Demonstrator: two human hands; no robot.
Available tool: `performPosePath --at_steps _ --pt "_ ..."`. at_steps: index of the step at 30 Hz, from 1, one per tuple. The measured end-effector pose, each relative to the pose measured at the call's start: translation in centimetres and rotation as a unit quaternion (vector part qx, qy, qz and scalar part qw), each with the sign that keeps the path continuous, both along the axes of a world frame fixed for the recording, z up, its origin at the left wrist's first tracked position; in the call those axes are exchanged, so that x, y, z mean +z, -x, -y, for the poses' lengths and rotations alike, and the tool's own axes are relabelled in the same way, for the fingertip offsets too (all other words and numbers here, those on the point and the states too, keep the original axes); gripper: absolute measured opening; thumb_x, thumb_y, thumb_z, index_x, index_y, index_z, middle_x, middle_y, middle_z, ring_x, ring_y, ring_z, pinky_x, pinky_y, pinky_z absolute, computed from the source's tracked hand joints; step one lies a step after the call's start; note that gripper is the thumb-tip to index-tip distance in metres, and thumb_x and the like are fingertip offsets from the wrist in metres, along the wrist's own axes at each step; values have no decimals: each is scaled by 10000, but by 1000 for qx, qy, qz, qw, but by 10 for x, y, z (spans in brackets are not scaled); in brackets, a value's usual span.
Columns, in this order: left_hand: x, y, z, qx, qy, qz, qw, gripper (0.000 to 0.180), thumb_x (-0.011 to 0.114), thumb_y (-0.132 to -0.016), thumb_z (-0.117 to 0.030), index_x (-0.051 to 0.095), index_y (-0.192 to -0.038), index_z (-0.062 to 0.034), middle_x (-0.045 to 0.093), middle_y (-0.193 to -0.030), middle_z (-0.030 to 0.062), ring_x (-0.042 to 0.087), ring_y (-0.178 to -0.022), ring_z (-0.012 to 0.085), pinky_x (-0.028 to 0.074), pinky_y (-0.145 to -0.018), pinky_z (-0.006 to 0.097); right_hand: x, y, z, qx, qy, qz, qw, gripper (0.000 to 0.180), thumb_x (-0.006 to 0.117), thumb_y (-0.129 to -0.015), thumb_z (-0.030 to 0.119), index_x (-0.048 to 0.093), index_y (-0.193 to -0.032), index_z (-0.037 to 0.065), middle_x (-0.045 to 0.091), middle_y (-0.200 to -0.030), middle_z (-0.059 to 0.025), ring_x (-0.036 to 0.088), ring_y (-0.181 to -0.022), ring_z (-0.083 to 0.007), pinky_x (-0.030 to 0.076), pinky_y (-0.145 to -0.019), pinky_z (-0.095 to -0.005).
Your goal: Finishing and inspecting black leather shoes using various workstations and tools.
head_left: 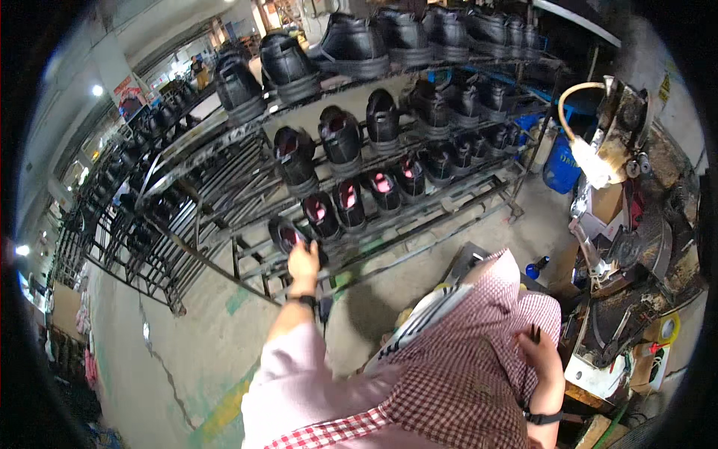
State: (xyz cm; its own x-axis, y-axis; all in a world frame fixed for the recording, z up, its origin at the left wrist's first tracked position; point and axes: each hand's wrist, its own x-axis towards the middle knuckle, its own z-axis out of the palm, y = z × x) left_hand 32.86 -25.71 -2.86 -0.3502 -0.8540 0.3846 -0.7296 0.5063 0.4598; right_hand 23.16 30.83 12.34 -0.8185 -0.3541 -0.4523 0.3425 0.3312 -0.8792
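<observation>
My left hand reaches forward to the bottom row of a metal rack. Its fingers and thumb close on the near end of a black shoe at the left of that row. More black shoes with pinkish insides stand to the right of it. My right hand is bent in by my checked apron, partly curled. A thin dark piece sticks up from its fingers; what it is I cannot make out.
The tiered rack carries rows of black shoes. Further racks stand to the left. At the right are a lit lamp, a cluttered workbench, a blue drum and a yellow tape roll.
</observation>
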Motion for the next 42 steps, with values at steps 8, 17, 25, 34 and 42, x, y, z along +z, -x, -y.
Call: performPosePath --at_steps 8,17,25,34,42 --pt "112 18 -198 -301 -73 -185 933 311 810 -710 -260 608 -640 -34 570 -595 142 561 -526 301 451 -524 349 -23 16 11 119 -108 -45 986 297 651 -887 297 641 -975 13 631 -731 -37 594 -690 -134 475 -599 -298" --pt "176 146 -307 -762 41 -99 639 260 781 -676 -286 612 -605 -102 583 -611 21 584 -574 258 458 -559 331 -18 99 56 26 -38 -158 986 253 641 -799 199 633 -898 -34 659 -784 -117 597 -693 -145 476 -651 -308" --pt "122 179 -332 -330 -883 -276 188 701 552 -816 -249 313 -1431 -10 428 -1396 209 416 -1289 376 298 -1105 514 -29 123 33 -180 355 29 917 98 677 -839 104 616 -850 27 556 -737 38 509 -733 -48 449 -680 -235" --pt "181 269 -373 -472 -500 -404 604 780 544 -827 -293 173 -1490 -121 321 -1440 186 405 -1275 347 351 -1054 503 3 222 -6 -289 306 -243 874 264 505 -967 240 576 -795 53 665 -748 -72 617 -542 -93 273 -386 -188" --pt "213 300 -369 -522 -624 -295 501 519 525 -950 -270 406 -1374 5 444 -1379 149 451 -1258 242 350 -1056 343 15 232 -20 -258 366 -97 889 234 585 -926 236 601 -782 53 637 -743 -46 473 -519 -51 325 -463 -184"
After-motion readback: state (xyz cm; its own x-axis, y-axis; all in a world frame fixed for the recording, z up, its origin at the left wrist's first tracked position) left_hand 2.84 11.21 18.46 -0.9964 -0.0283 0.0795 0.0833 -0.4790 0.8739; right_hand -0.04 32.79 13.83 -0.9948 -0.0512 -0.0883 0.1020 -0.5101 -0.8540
